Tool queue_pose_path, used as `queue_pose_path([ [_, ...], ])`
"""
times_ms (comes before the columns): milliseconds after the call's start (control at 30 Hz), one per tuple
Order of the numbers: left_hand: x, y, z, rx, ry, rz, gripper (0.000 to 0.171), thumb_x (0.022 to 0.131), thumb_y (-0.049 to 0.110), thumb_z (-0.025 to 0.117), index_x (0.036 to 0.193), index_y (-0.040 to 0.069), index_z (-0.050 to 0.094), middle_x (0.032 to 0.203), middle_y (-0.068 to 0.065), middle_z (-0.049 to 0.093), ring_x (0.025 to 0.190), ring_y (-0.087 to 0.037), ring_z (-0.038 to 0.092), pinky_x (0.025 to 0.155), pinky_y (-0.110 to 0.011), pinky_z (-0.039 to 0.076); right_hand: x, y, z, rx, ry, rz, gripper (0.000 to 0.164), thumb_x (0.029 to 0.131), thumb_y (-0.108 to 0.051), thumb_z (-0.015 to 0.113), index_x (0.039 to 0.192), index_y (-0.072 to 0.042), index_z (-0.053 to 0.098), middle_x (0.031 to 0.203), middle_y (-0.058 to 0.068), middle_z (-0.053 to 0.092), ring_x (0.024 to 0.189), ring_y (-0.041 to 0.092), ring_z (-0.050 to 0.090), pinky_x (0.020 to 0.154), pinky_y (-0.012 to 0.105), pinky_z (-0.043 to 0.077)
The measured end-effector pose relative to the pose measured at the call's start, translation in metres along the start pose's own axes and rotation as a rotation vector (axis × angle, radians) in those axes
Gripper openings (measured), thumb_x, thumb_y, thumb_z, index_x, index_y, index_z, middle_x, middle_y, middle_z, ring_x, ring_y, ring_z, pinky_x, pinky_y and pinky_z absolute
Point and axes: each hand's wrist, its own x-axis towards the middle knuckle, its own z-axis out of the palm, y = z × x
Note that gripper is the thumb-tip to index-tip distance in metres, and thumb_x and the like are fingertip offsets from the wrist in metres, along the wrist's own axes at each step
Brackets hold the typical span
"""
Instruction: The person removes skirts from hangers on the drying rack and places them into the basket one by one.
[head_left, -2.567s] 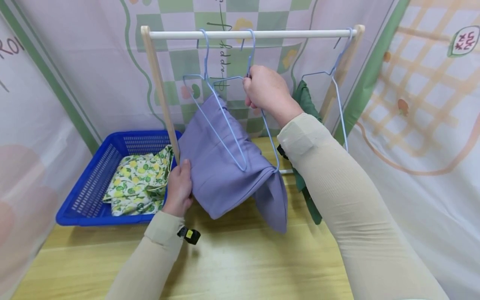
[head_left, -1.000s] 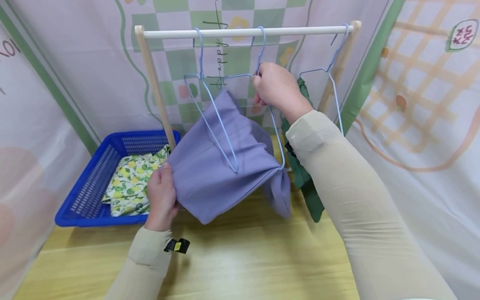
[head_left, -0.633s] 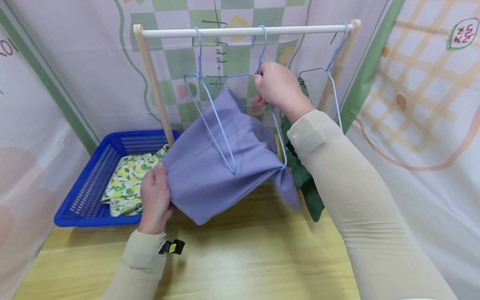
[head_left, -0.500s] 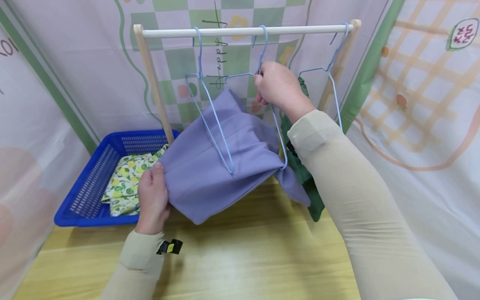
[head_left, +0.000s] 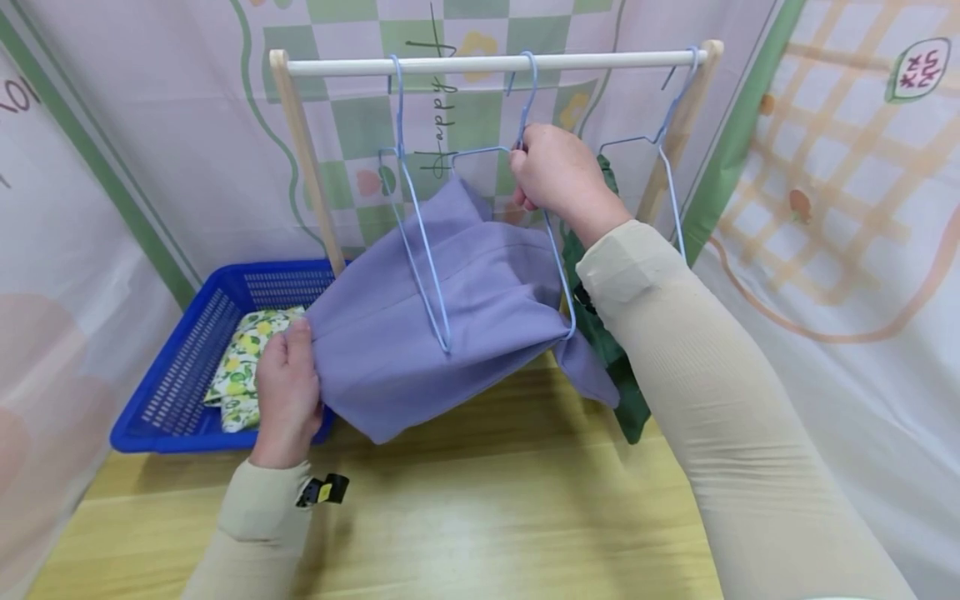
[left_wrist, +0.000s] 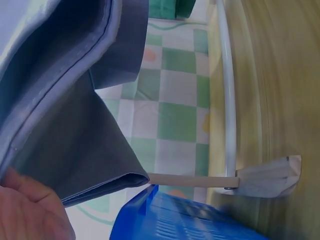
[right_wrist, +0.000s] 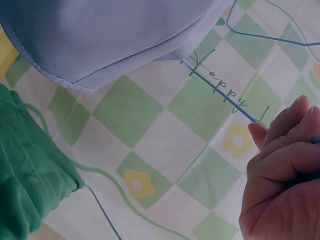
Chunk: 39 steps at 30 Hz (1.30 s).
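My right hand (head_left: 558, 171) grips the neck of the middle blue wire hanger (head_left: 534, 83), whose hook is over the rack's white bar (head_left: 465, 65). A lavender garment (head_left: 480, 308) drapes on this hanger, its right part bunched over the hanger's lower corner. With thumb and fingers, my left hand (head_left: 288, 387) pinches the garment's left edge and holds it stretched out over the basket's side. In the left wrist view, the garment's stitched hem (left_wrist: 55, 82) falls open in folds near my thumb. Another blue hanger (head_left: 400, 108), with nothing on it, hangs in front of the lavender cloth.
A blue plastic basket (head_left: 176, 367) at the left holds a folded lemon-print cloth (head_left: 243, 358). At the rack's right end, a green garment (head_left: 630, 400) hangs from a third hanger (head_left: 670, 125), partly behind my right sleeve. The rack has wooden side posts (head_left: 307, 150) and stands on a wooden table (head_left: 465, 517).
My left hand has moved left, spreading the lavender garment wider toward the basket. My right hand and the middle hanger have shifted slightly right along the bar.
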Motion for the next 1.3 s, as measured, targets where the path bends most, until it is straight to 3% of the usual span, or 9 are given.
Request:
queue_pose_path([
  [400,0.005,0.005,-0.013,0.014,0.004,-0.02,0.049,0.103,0.067,0.043,0.111,0.021,0.056,0.057,0.005,0.039,0.034,-0.014,0.03,0.03,-0.033,0.029,-0.001,0.001,-0.001,0.009,-0.011,0.01,0.035,0.112,-0.03,0.033,0.123,-0.008,0.058,0.094,0.005,0.075,0.083,0.019,0.071,0.085,0.035,0.047],
  [1033,0.01,0.015,-0.025,-0.124,0.057,0.085,0.047,0.103,0.058,0.054,0.095,0.012,0.054,0.057,0.005,0.037,0.036,-0.01,0.027,0.032,-0.029,0.024,0.001,0.004,-0.003,0.007,-0.012,0.016,0.035,0.111,-0.03,0.033,0.123,-0.009,0.058,0.088,0.002,0.075,0.085,0.019,0.069,0.084,0.034,0.046],
  [1300,0.011,0.019,-0.032,-0.122,0.069,0.05,0.049,0.101,0.062,0.055,0.095,0.013,0.055,0.057,0.005,0.039,0.035,-0.012,0.027,0.031,-0.029,0.024,0.002,0.006,-0.003,0.001,-0.006,0.01,0.035,0.112,-0.03,0.033,0.123,-0.009,0.058,0.089,0.002,0.075,0.084,0.02,0.07,0.09,0.037,0.047],
])
